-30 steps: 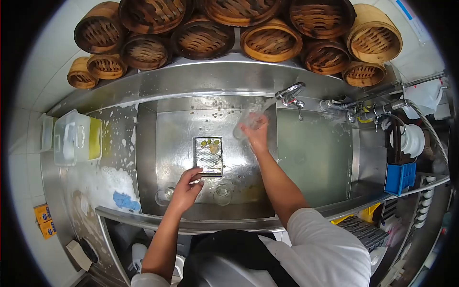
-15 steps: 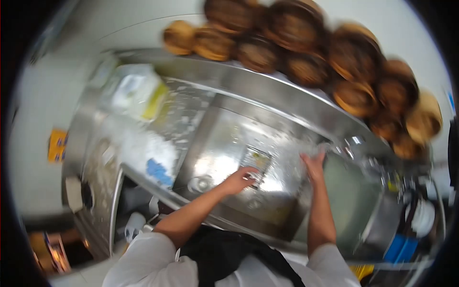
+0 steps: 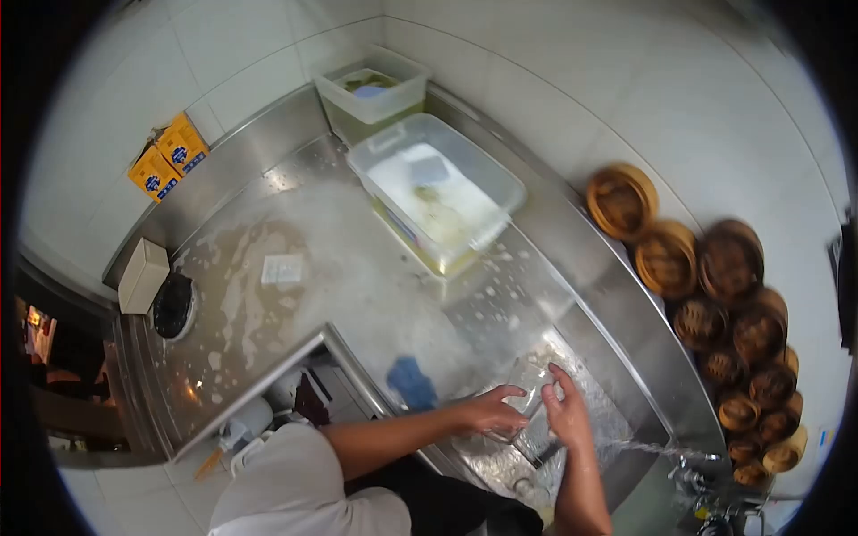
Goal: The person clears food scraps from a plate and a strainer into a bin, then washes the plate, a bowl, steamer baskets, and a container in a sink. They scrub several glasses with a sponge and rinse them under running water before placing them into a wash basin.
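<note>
Over the left part of the steel sink (image 3: pixel 617 406), my left hand (image 3: pixel 496 411) has its thumb and fingers apart beside a clear, hard-to-make-out object near its fingertips; whether it touches it cannot be told. Close by on the right, my right hand (image 3: pixel 565 406) is raised with fingers spread and nothing visible in it. Below the hands, a dark-edged flat item lies partly hidden in the sink. A water stream (image 3: pixel 648 445) runs from the tap (image 3: pixel 710 457) toward the right forearm. The blue cloth (image 3: pixel 412 382) lies on the steel counter, left of my left hand.
Two clear plastic tubs, one nearer (image 3: pixel 438 192) and one in the corner (image 3: pixel 371 94), stand on the counter (image 3: pixel 331 241). Several bamboo steamers (image 3: pixel 666 257) line the wall ledge. A white block (image 3: pixel 143 277) and a black round pad (image 3: pixel 174 306) sit at the far left.
The view has swung left, showing more counter and both tubs. My hands have come closer together, and my right hand has moved away from the tap toward my left hand.
</note>
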